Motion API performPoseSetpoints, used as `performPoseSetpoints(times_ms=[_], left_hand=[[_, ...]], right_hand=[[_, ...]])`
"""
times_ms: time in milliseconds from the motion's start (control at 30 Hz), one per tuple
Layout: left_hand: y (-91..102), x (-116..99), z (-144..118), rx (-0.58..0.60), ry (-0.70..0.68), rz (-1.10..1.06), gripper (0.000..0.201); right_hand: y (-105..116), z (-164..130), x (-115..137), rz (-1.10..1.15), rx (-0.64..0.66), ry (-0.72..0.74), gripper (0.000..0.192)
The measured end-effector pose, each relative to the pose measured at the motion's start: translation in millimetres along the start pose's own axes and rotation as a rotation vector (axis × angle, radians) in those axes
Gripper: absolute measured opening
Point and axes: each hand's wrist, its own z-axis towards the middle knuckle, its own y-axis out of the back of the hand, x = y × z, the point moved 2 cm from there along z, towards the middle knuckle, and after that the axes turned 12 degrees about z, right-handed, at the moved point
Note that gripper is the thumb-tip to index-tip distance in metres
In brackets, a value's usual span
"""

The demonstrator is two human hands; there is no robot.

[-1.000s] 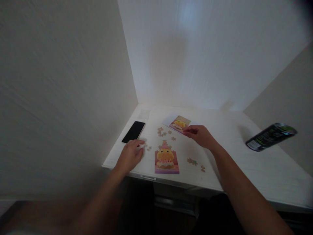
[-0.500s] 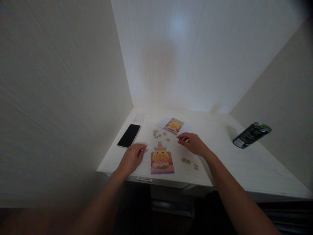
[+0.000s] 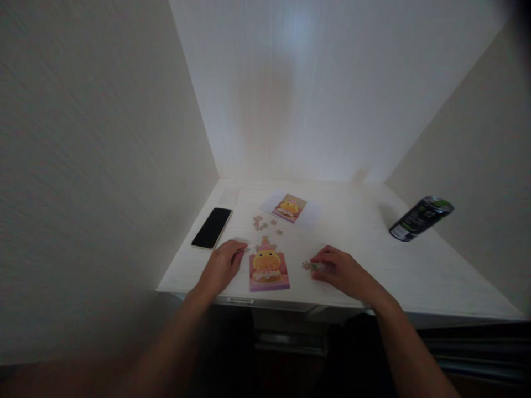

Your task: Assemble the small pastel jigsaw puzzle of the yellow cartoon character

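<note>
From the head camera, the half-built puzzle (image 3: 269,268) lies between the hands near the table's (image 3: 373,249) front edge, long axis running away from the person. The left hand (image 3: 222,267) rests flat just beside it; the right hand (image 3: 342,270) touches loose pieces (image 3: 309,265), fingers curled, grip unclear.

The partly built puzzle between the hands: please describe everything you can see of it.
The partly built puzzle lies flat on the white table, near its front edge. It looks like thin card and shows a yellow figure on pink. Its lower part is a closed rectangle; its top edge is stepped and unfinished. The left hand rests just beside it; whether they touch is unclear.
</note>
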Motion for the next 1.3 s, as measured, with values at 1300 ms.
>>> performPoseSetpoints(times_ms=[1300], left_hand=[[53.1, -4.2, -40.7, 0.047, 0.214, 0.089, 0.032]], right_hand=[[-2.0, -41.7, -12.1, 0.021, -0.237, -0.009, 0.012]])
